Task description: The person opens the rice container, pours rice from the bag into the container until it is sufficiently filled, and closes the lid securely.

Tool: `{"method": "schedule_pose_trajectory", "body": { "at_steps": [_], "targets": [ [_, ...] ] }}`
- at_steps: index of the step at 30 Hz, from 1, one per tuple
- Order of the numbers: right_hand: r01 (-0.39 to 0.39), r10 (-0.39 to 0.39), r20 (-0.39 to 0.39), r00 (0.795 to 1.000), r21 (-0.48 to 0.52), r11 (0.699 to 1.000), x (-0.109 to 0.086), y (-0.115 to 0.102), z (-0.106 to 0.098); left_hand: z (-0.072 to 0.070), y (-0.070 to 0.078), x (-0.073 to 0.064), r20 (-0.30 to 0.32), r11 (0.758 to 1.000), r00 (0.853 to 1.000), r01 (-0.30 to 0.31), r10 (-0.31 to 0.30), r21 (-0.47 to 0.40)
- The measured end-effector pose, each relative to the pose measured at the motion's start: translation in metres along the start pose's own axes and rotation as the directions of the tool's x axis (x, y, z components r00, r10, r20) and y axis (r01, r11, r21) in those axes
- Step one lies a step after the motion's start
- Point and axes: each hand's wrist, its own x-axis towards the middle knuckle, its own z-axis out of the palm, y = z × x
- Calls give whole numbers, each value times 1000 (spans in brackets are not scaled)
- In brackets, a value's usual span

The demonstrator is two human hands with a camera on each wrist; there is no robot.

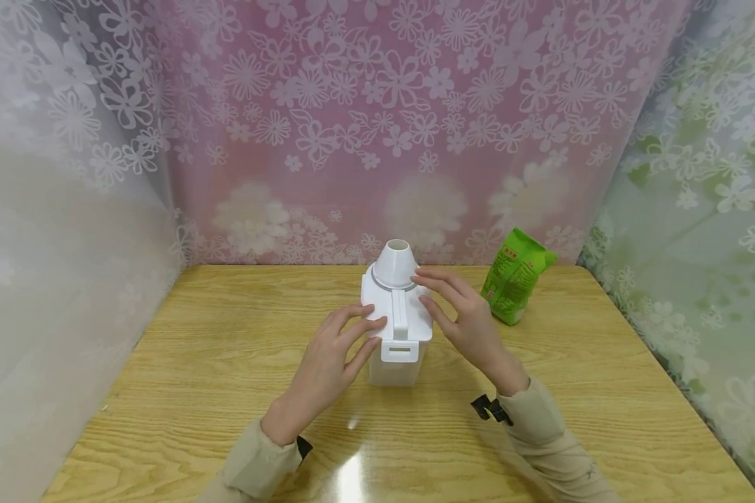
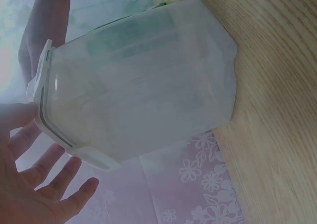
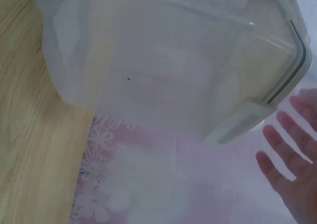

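A translucent storage container [image 2: 133,85] stands upright on the table, closed by a white lid [image 1: 380,300] with a handle bar along its middle. On the lid's far end sits a white cone-shaped cup [image 1: 395,265], narrow end up. My left hand [image 1: 336,349] rests its spread fingertips on the lid's left edge, thumb by the front latch [image 1: 399,351]. At the right edge is my right hand [image 1: 468,325], fingers extended, the fingertips close to the cone's base and lid; contact there is unclear. In the right wrist view its fingers spread beside a side latch [image 3: 240,120].
A green printed bag [image 1: 516,276] stands tilted on the wooden table [image 1: 226,328], to the right of the container. Flowered curtains [image 1: 352,140] hang behind the table and along both sides. A small dark strap piece [image 1: 492,410] sticks out by the right sleeve.
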Motion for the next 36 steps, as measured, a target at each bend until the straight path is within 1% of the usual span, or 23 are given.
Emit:
{"method": "schedule_pose_trajectory", "body": {
  "at_steps": [2,5,8,11,15,20,24,27,31,33,36],
  "targets": [
    [66,-66,51,996,-2,998,-2,-3,1,0,0,0,3,1000,1000,0,0,0],
    [151,-147,123,981,-23,988,-4,-7,3,0,-1,0,1,1000,1000,-5,5,0],
    [199,-188,169,968,-55,978,-6,-10,6,1,-1,0,-3,1000,1000,-8,8,-2],
    [228,-205,192,960,-101,968,-9,-11,10,2,-2,0,-7,1000,1000,-7,7,-4],
    [253,-219,202,955,-158,955,-11,-10,14,2,-2,0,-10,1000,1000,-8,8,-6],
    [274,-237,192,952,-202,940,-13,-8,16,1,-3,0,0,1000,1000,-7,7,-14],
    [283,-242,189,952,-230,931,-14,-8,16,-1,-5,1,4,999,1000,-21,21,-24],
    [287,-244,192,951,-246,926,-13,-9,15,-3,-6,2,-3,999,999,-36,36,-33],
    [288,-241,196,950,-259,922,-14,-10,15,-5,-7,5,-18,998,999,-41,40,-50],
    [287,-240,197,951,-262,921,-14,-10,15,-6,-7,7,-24,998,999,-27,26,-61],
    [288,-242,194,951,-265,920,-14,-10,15,-8,-8,10,-40,998,999,10,-12,-64]
  ]
}}
